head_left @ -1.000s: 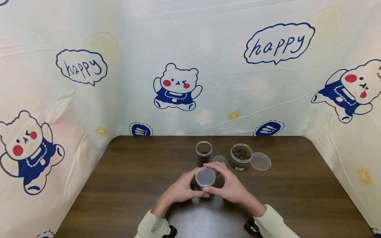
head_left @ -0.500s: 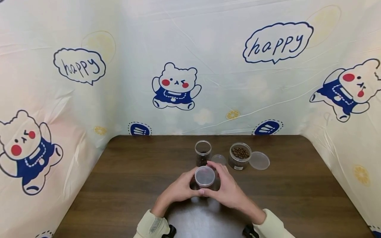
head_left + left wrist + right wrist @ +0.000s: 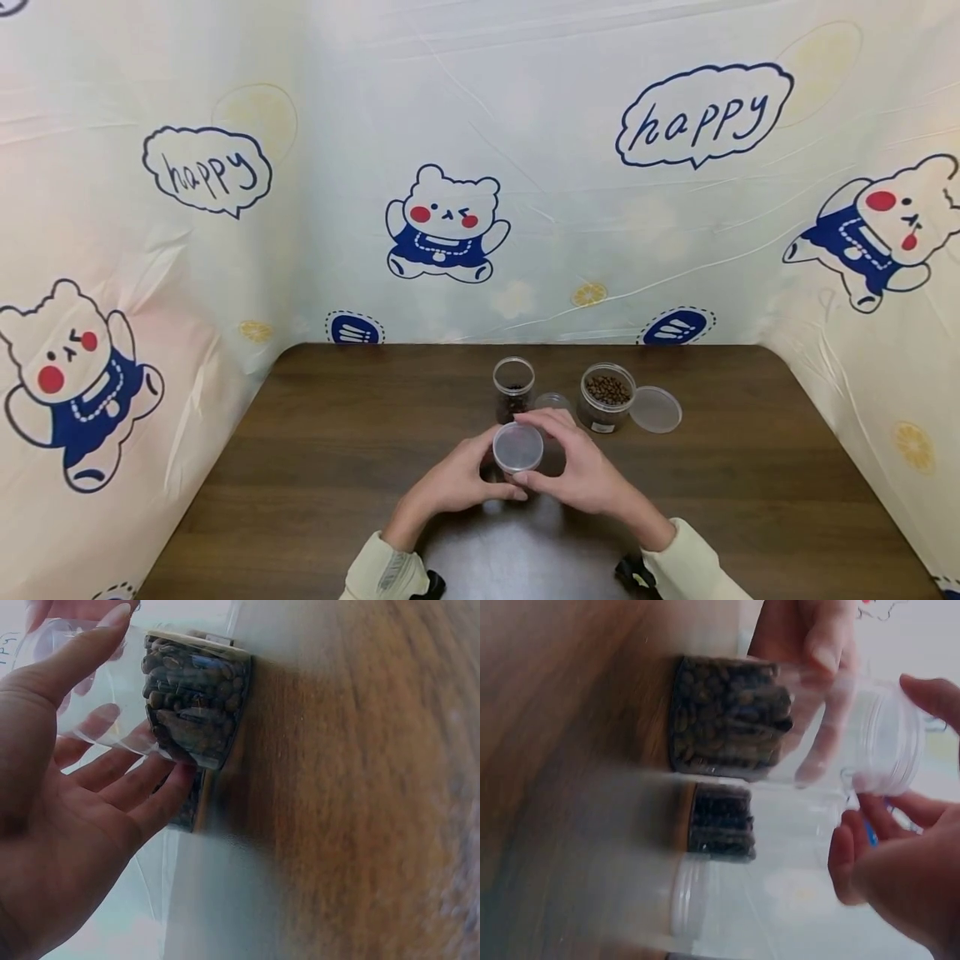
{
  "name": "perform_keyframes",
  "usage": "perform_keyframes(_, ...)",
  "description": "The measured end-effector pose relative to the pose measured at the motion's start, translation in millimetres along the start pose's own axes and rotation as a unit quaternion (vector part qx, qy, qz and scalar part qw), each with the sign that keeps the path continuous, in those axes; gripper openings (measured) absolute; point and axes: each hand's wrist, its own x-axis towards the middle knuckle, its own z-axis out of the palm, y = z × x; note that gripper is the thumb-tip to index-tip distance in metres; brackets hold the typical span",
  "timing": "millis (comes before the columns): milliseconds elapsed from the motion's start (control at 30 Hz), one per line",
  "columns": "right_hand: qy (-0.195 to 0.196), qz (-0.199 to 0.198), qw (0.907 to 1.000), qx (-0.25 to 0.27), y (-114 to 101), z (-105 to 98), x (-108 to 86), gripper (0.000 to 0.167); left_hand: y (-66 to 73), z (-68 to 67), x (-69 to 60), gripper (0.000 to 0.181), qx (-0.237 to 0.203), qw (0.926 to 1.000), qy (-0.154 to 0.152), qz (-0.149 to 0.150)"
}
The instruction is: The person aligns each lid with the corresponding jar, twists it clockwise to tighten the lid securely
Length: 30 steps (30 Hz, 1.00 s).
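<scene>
A clear jar [image 3: 196, 701] stands upright on the table, its lower part filled with brown beans that look like coffee beans. A clear lid [image 3: 517, 446] covers its mouth. My left hand [image 3: 456, 477] holds the jar's body from the left, thumb on the near side and fingers round the far side. From the right, my right hand [image 3: 588, 473] grips the lid's rim between thumb and fingers, as the right wrist view also shows. Behind this jar is a second, lidless jar [image 3: 514, 383] holding dark beans.
A wider jar [image 3: 606, 398] of brown beans stands open at the back right, with a loose lid [image 3: 656, 410] beside it. Another clear lid [image 3: 552, 402] lies between the two rear jars. A printed cloth [image 3: 555, 192] hangs behind the brown table [image 3: 337, 433].
My right thumb and fingers shifted slightly round the lid's rim and are back near their earlier place. The left hand and the jar stay put.
</scene>
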Motion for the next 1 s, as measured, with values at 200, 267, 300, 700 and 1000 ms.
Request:
perform_keyframes(200, 0.060, 0.046, 0.9951, -0.063, -19.7, 9.9, -2.8, 0.067, -1.5, 0.4, -0.7, 0.078, 0.017, 0.9998, 0.002, 0.006)
perform_keyframes(267, 0.078, 0.058, 0.9919, -0.081, -25.0, 13.5, -3.7, 0.068, -2.0, 0.3, -0.7, 0.077, 0.026, 0.9996, 0.004, 0.009)
perform_keyframes(300, 0.087, 0.062, 0.9903, -0.089, -27.0, 14.9, -4.3, 0.068, -2.3, 0.3, -0.7, 0.077, 0.029, 0.9995, 0.005, 0.011)
perform_keyframes(700, -0.035, 0.108, 0.9921, 0.053, -7.9, -4.9, 3.0, 0.082, -1.2, 1.2, 0.3, 0.077, 0.010, 0.9999, 0.003, 0.001)
perform_keyframes(1000, -0.120, 0.091, 0.9828, 0.106, 11.8, -16.6, 8.0, 0.064, -0.7, 1.6, -0.4, 0.075, -0.005, 1.0000, -0.003, -0.002)
